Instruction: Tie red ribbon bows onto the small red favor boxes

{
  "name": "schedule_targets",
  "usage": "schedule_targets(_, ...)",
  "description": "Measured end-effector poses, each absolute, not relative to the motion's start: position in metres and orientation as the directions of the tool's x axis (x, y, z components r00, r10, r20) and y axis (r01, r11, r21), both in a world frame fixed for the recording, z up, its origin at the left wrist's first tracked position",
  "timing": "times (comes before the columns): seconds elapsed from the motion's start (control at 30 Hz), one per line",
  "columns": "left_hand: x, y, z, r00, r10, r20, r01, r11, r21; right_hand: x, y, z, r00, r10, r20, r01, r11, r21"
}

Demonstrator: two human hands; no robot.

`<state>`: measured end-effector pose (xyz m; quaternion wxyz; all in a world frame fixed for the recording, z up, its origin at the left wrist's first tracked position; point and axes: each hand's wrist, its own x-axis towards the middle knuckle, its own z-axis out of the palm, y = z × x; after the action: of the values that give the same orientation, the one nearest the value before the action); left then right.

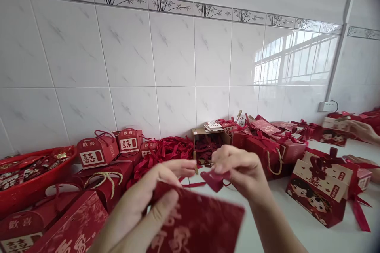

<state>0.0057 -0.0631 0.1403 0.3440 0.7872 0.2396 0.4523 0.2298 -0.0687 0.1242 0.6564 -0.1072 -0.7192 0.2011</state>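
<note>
My left hand (154, 197) grips the top edge of a red box or bag (204, 221) with pale Chinese characters, thumb on the front and fingers stretched out behind. Its lower part runs out of view, and it is slightly blurred. Just right of those fingertips, my right hand (242, 170) pinches a small dark-red heart-shaped tag (212, 181) with a thin cord or ribbon hanging by it. The tag is above the box's upper edge. A narrow gold-coloured piece (196, 167) shows beside my left fingertips; I cannot tell what it belongs to.
Red gift boxes (96, 149) and a red basin (38, 185) of wrapped packets crowd the left. Behind my hands are heaped red ribbons (169, 150) and an open cardboard box (209, 142). Printed boxes (317, 193) stand right, near another person's hands (363, 131). A tiled wall (175, 55) closes the back.
</note>
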Motion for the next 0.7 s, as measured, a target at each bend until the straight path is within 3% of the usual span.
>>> schedule_targets(0.17, 0.014, -0.046, 0.151, 0.127, 0.828, 0.546, -0.094, -0.538, 0.838, 0.258, -0.07, 0.131, 0.231, 0.411, 0.882, -0.164, 0.91, -0.381)
schedule_targets(0.23, 0.02, -0.041, 0.153, 0.05, 0.826, 0.561, -0.115, -0.553, 0.825, 0.263, -0.078, 0.133, 0.225, 0.446, 0.866, -0.224, 0.889, -0.399)
schedule_targets(0.33, 0.028, -0.039, 0.151, -0.018, 0.764, 0.645, -0.024, -0.645, 0.763, 0.252, -0.091, 0.132, 0.031, 0.525, 0.85, -0.241, 0.829, -0.504)
schedule_targets(0.43, 0.032, -0.039, 0.145, -0.006, 0.626, 0.78, 0.102, -0.776, 0.623, 0.23, -0.097, 0.129, -0.031, 0.543, 0.839, 0.003, 0.84, -0.543)
schedule_targets(0.53, 0.033, -0.042, 0.138, 0.065, 0.454, 0.888, 0.175, -0.882, 0.438, 0.212, -0.093, 0.126, 0.07, 0.414, 0.908, 0.332, 0.848, -0.412)
schedule_targets(0.7, 0.035, -0.052, 0.131, 0.145, 0.279, 0.949, 0.106, -0.958, 0.266, 0.206, -0.089, 0.122, 0.104, 0.289, 0.952, 0.42, 0.854, -0.306)
